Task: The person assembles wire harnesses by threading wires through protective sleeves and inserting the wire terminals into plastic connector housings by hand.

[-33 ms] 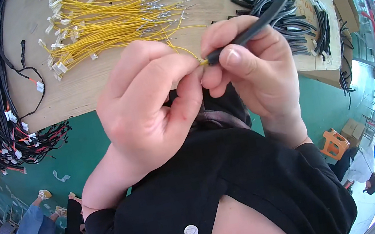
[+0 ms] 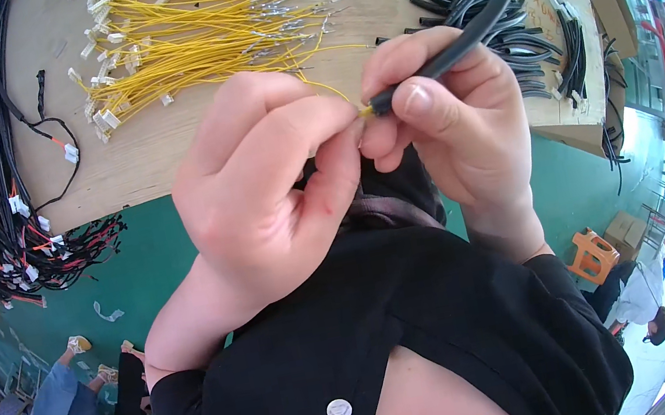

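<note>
Left hand [image 2: 257, 185] — pinched on yellow wire [image 2: 366, 112] | right hand [image 2: 463, 118] — gripping black tube [image 2: 488, 20], end just beside left hand

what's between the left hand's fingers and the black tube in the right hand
In the head view, a short bit of yellow wire spans the gap from the left hand to the black tube.

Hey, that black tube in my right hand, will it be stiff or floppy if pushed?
The black tube is probably bendy but not limp: its free end juts past your right hand in a gentle curve without drooping. It's likely light, being held near one end only. Laid down, it may rock rather than roll, since it looks bowed.
</note>
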`<act>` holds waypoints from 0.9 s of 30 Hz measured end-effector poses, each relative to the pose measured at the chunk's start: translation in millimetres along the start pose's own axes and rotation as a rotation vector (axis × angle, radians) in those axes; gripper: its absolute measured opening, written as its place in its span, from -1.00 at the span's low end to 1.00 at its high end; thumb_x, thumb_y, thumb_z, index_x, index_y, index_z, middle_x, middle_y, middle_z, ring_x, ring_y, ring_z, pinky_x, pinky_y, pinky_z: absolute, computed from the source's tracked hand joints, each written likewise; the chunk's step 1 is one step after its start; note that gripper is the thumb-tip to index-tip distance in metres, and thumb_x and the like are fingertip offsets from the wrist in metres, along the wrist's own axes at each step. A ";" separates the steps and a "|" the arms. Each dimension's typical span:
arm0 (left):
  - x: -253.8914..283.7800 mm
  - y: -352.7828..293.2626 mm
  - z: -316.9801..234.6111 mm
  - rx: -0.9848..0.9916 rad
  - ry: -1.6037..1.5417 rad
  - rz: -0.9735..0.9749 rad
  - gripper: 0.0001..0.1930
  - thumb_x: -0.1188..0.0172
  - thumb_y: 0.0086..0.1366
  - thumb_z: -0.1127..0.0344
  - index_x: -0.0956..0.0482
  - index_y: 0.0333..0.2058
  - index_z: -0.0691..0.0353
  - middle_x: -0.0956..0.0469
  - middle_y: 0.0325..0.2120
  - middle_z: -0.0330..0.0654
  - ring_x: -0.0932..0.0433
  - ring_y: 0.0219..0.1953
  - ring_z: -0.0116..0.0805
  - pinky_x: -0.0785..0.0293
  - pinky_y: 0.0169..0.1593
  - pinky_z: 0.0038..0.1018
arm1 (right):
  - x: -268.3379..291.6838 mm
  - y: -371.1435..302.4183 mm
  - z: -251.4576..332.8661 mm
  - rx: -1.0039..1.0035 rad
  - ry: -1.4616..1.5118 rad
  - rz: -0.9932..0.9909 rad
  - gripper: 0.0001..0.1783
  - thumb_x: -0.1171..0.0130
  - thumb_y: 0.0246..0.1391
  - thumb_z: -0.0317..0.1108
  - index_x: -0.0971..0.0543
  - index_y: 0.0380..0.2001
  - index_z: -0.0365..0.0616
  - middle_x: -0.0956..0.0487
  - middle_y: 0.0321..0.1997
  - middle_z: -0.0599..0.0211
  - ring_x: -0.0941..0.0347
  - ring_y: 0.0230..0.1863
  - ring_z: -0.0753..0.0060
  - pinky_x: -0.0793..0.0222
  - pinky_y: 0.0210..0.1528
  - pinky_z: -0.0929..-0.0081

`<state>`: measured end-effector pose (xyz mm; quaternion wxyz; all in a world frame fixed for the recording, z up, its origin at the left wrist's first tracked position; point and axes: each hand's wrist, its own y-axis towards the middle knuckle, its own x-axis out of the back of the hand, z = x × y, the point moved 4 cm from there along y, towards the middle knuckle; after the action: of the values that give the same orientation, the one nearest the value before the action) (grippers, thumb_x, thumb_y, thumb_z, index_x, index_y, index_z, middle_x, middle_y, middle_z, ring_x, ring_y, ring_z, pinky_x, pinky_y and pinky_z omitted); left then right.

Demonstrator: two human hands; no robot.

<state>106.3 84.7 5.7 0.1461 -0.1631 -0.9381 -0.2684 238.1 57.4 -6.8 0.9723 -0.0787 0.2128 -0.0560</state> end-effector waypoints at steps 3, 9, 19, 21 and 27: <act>-0.8 -1.7 -2.2 -0.145 0.022 -0.044 -0.83 -0.12 -0.16 0.67 -0.45 -0.52 0.34 -0.38 -0.55 -0.19 -0.31 -0.59 -0.49 -0.17 -0.59 -0.69 | 1.6 0.8 -0.5 0.028 -0.037 0.022 -0.82 0.02 -0.04 -0.42 -0.35 -0.40 -0.35 -0.40 -0.42 0.11 -0.39 -0.64 0.45 -0.33 -0.66 0.65; -1.2 -2.7 -1.2 -0.128 0.038 -0.086 -0.82 -0.13 -0.17 0.67 -0.45 -0.50 0.33 -0.39 -0.53 -0.17 -0.33 -0.55 -0.45 -0.20 -0.59 -0.67 | -3.2 1.0 -8.3 -0.042 0.133 -0.058 -0.82 0.02 -0.02 -0.34 -0.33 -0.49 -0.27 -0.39 -0.46 0.17 -0.33 -0.70 0.50 -0.26 -0.69 0.67; 0.1 -5.0 -0.9 0.061 -0.027 -0.052 -0.84 -0.11 -0.14 0.67 -0.43 -0.51 0.34 -0.38 -0.54 -0.22 -0.30 -0.58 -0.55 -0.16 -0.60 -0.72 | -2.3 1.2 -10.7 0.098 0.030 0.007 -0.87 -0.10 -0.12 -0.48 -0.37 -0.50 -0.27 -0.43 -0.61 0.33 -0.33 -0.66 0.63 -0.24 -0.66 0.75; -0.3 -4.5 1.1 0.050 -0.023 -0.043 -0.85 -0.11 -0.13 0.66 -0.43 -0.51 0.34 -0.39 -0.53 -0.21 -0.30 -0.58 -0.55 -0.18 -0.59 -0.71 | -0.7 -0.2 -12.7 0.099 0.030 0.018 -0.88 -0.09 -0.11 -0.47 -0.37 -0.49 -0.26 -0.43 -0.61 0.33 -0.33 -0.67 0.63 -0.23 -0.66 0.76; 1.8 -10.7 7.1 0.217 -0.136 -0.095 -0.89 -0.14 -0.13 0.60 -0.45 -0.53 0.34 -0.41 -0.63 -0.14 -0.38 -0.63 -0.31 -0.28 -0.56 -0.58 | -2.1 1.2 -15.6 -0.033 0.134 -0.055 -0.80 0.01 -0.02 -0.32 -0.31 -0.52 -0.26 -0.33 -0.53 0.26 -0.20 -0.70 0.61 -0.09 -0.70 0.75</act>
<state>99.2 80.4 -4.3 0.0863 -0.1197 -0.9760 -0.1602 229.8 56.9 -20.1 0.9526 -0.0966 0.2759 -0.0841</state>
